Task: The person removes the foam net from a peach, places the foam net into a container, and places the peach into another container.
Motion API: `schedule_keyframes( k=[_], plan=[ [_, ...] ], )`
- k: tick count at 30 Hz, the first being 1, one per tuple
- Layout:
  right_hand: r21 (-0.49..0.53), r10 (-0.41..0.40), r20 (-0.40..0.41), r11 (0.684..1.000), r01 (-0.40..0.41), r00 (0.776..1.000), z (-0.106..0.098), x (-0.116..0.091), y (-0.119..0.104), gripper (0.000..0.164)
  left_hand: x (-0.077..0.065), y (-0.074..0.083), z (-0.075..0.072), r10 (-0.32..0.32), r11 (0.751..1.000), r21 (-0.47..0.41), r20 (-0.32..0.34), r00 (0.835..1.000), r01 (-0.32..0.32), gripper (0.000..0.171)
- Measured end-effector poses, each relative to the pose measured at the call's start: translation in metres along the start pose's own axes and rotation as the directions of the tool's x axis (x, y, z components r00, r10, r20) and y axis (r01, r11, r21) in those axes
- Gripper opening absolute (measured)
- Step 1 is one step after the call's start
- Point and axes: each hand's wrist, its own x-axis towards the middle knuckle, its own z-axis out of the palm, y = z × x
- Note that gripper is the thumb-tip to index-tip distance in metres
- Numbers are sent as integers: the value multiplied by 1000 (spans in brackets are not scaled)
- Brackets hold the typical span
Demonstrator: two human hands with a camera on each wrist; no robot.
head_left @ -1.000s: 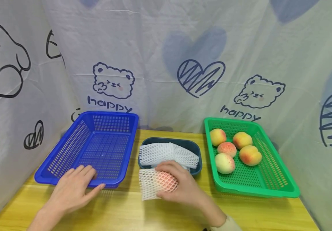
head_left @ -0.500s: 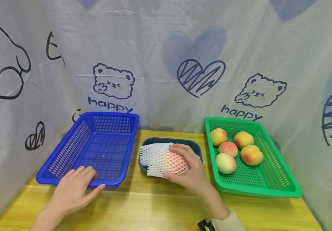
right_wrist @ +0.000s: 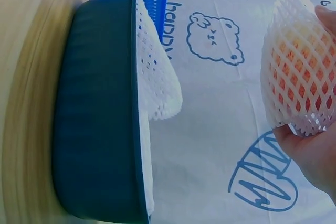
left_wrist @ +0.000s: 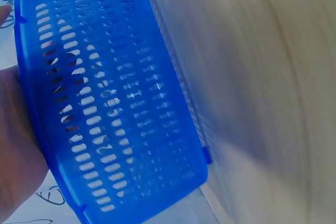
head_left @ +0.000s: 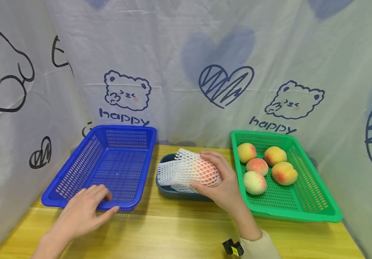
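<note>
My right hand [head_left: 229, 189] grips a peach [head_left: 207, 172] that sits inside a white foam net sleeve [head_left: 186, 162]. It holds the peach above a dark teal tub [head_left: 182, 195], and in the right wrist view the netted peach [right_wrist: 299, 66] is clear of the tub [right_wrist: 97, 114]. More white foam net sleeves [head_left: 166, 173] lie in the tub; one [right_wrist: 156, 72] juts over its rim. My left hand [head_left: 83, 212] grips the near rim of a blue basket [head_left: 51, 200], fingers bent over into it. In the left wrist view the basket wall [left_wrist: 115, 108] partly hides those fingers.
A green basket [head_left: 297, 215] at the right holds several unwrapped peaches [head_left: 284, 173]. All three containers stand on a wooden table [head_left: 160, 233]. A printed curtain [head_left: 176, 72] hangs close behind and at both sides. A small black device [head_left: 232, 247] sits by my right sleeve.
My right hand has lifted the netted peach from in front of the tub, moving it up, away from me and rightward over it. The left hand stays on the blue basket's rim.
</note>
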Motion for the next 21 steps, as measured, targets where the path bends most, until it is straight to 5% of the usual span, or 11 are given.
schedule_keyframes(
  k=[6, 10, 13, 21],
  plan=[
    [-4, -28, -7, 1000, 28, 1000, -2, 0, -2, 77, 18, 19, 0, -16, 989, -148, -63, 998, 6, 33],
    [5, -73, -1, 997, 73, 997, -1, 0, -1, 75, 35, 38, -1, -50, 953, -304, -89, 995, 20, 41],
    [7, -101, 5, 995, 101, 995, 1, 0, 0, 73, 50, 52, -2, -70, 894, -448, -87, 994, 24, 45],
    [9, -165, 12, 986, 165, 986, 7, 0, 2, 72, 89, 87, -3, -70, 684, -729, -124, 990, -43, 48]
  ],
)
